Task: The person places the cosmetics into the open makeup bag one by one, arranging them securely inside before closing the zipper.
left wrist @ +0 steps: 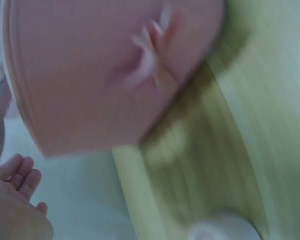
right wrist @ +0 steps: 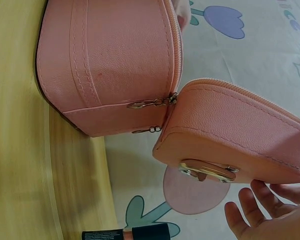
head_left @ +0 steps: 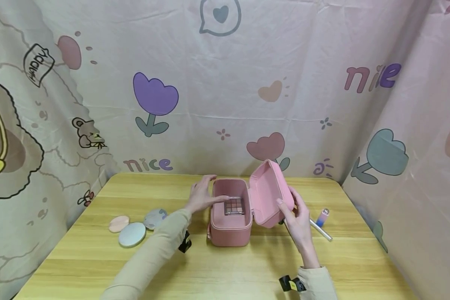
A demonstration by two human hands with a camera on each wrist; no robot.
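A pink zippered cosmetic case [head_left: 230, 238] stands unzipped on the table, its lid [head_left: 265, 193] swung out to the right. Inside lies an eyeshadow palette [head_left: 234, 206] with several pans. My left hand [head_left: 201, 196] is over the case's left side, fingers spread and thumb reaching above the palette. In the left wrist view, the case wall [left wrist: 80, 85] is blurred beside that hand [left wrist: 20, 200]. My right hand [head_left: 298, 216] holds the lid's outer edge, thumb on the inner side. The right wrist view shows the lid's handle [right wrist: 207, 171] and fingers under the lid.
Left of the case lie a pale pink round puff [head_left: 118, 223], a silvery round disc [head_left: 132, 234] and a patterned round item [head_left: 155, 218]. To the right are a pink-blue tube [head_left: 323, 217] and a silver stick [head_left: 321, 230]. A printed curtain [head_left: 217, 104] hangs behind the table.
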